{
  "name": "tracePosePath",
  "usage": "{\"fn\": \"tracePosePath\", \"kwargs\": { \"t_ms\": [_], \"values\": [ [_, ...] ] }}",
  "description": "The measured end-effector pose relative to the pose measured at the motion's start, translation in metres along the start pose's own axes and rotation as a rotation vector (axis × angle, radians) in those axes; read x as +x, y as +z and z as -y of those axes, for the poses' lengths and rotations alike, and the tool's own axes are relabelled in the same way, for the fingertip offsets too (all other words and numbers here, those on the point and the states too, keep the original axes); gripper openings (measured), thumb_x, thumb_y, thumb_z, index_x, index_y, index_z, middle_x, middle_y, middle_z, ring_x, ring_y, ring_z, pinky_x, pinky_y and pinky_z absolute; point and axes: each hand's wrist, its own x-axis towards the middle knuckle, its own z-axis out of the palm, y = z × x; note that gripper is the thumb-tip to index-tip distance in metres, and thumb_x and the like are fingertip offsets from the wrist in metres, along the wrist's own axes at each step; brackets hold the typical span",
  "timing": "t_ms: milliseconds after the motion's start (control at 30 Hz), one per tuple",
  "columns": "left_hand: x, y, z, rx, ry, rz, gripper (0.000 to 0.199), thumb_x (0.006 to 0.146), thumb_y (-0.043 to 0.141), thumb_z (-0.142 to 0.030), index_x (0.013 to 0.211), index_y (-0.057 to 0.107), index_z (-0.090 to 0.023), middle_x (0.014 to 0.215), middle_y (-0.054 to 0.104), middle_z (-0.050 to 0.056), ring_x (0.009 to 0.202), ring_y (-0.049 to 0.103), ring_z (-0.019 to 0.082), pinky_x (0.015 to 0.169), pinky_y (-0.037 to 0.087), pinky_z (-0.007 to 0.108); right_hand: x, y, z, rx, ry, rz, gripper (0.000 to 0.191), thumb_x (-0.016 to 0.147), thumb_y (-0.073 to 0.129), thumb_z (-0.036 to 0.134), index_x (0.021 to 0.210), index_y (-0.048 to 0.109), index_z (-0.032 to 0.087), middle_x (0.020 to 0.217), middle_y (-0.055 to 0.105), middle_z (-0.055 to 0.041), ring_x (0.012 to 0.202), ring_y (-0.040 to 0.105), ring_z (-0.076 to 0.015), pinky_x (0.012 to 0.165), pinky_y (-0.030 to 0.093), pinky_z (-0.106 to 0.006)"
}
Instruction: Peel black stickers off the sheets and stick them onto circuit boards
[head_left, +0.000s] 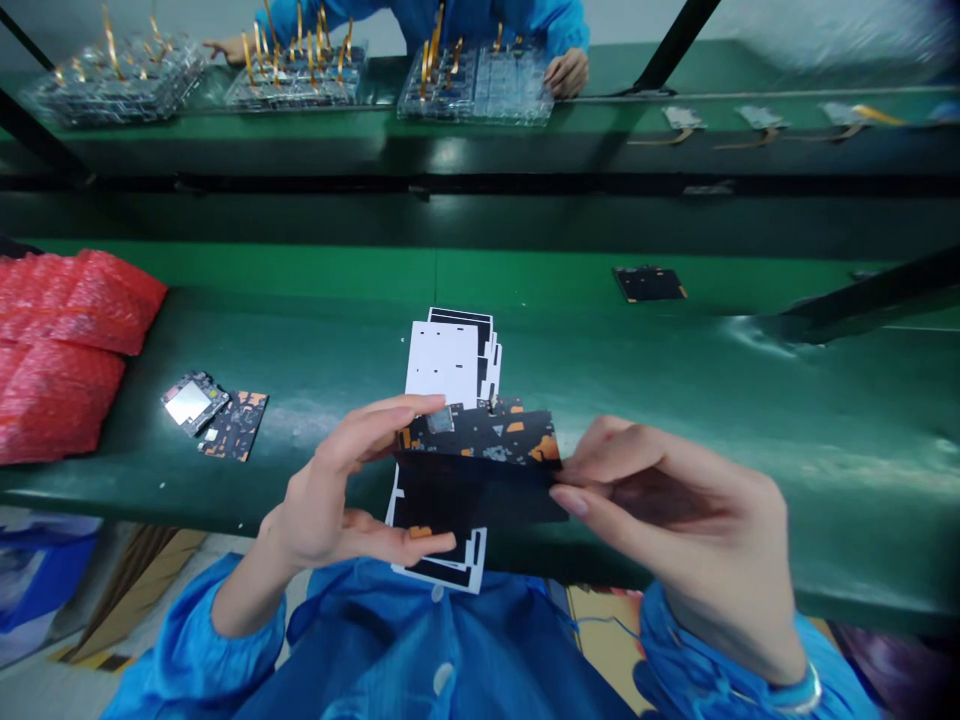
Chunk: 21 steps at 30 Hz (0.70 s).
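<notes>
Head view: the left hand (349,480) holds a stack of die-cut sheets (442,365) above the green counter (675,400), its grip narrow across the stack. The right hand (667,530) has a narrow grip on the edge of a black sheet (487,435) with orange patches. Red bubble bags (67,350) lie at the counter's left end.

Co-worker (457,20) — cut off, printed sheets (442,365) — partly hidden

A long desk (750,480) is covered in green matting. A second green desk (750,125) is set beyond it, divided off by a black rail (480,185) and braced by black uprights (675,40). Pale floor (232,560) is seen below.
</notes>
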Motion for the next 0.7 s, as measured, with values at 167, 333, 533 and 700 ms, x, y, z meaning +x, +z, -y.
{"fn": "tracePosePath", "kwargs": {
  "t_ms": [167, 333, 533, 700],
  "values": [
    [0.002, -0.001, 0.0, 0.0, -0.002, 0.004, 0.09, 0.069, 0.092, -0.028, 0.148, 0.047, -0.026, 0.138, 0.065, 0.014, 0.129, 0.064, 0.026, 0.092, 0.065, 0.03, 0.001, -0.001, 0.0, -0.013, -0.01, -0.007, 0.018, 0.079, 0.077, 0.009, 0.074, 0.068, 0.024, 0.064, 0.065, 0.0019, 0.054, 0.059, -0.0118, 0.046, 0.051, -0.023],
    [0.003, -0.001, 0.001, 0.027, 0.011, 0.01, 0.091, 0.071, 0.091, -0.029, 0.15, 0.046, -0.027, 0.139, 0.065, 0.013, 0.131, 0.063, 0.024, 0.093, 0.064, 0.027, 0.0, -0.004, -0.001, -0.013, -0.011, 0.007, 0.019, 0.08, 0.076, 0.008, 0.074, 0.067, 0.023, 0.066, 0.064, 0.0034, 0.054, 0.057, -0.0093, 0.048, 0.051, -0.021],
    [0.006, -0.003, 0.005, 0.246, 0.261, 0.05, 0.08, 0.076, 0.087, -0.021, 0.148, 0.051, -0.025, 0.151, 0.053, 0.013, 0.131, 0.061, 0.025, 0.101, 0.063, 0.034, 0.001, -0.004, -0.001, -0.079, -0.068, 0.024, 0.017, 0.082, 0.074, 0.009, 0.075, 0.066, 0.022, 0.068, 0.066, 0.0015, 0.059, 0.062, -0.0113, 0.05, 0.055, -0.021],
    [0.015, -0.005, 0.003, 0.406, 0.261, 0.124, 0.049, 0.088, 0.075, -0.024, 0.135, 0.06, -0.023, 0.145, 0.054, 0.012, 0.121, 0.067, 0.023, 0.097, 0.065, 0.034, 0.003, -0.006, -0.001, -0.09, -0.019, 0.012, 0.013, 0.084, 0.073, 0.013, 0.076, 0.067, 0.021, 0.072, 0.068, 0.0, 0.063, 0.064, -0.0116, 0.052, 0.056, -0.021]
  ]
}}
